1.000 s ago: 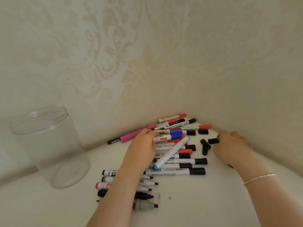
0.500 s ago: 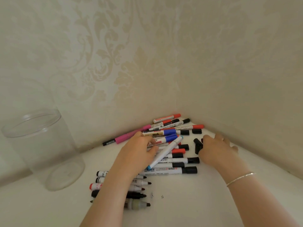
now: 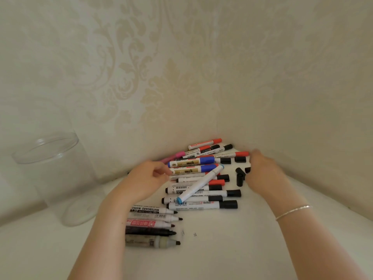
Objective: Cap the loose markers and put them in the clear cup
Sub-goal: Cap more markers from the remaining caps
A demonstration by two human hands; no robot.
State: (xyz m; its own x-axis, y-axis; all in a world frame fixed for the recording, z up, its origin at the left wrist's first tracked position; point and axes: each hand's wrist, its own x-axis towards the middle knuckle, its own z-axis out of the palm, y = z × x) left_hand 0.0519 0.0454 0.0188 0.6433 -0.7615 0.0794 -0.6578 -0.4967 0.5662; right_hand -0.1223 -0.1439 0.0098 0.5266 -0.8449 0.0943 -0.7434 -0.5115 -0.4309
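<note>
Head view: marker pile dead centre
Left hand: fingers loosely curled, holding nothing, touching pile's 9 o'clock edge
Right hand: over loose black caps, grip can't tell
Clear cup: 9 o'clock, upright

A pile of markers is lying between the left hand and right hand. Left of the left hand, a cup is standing. Loose caps are lying just beside the right hand.
</note>
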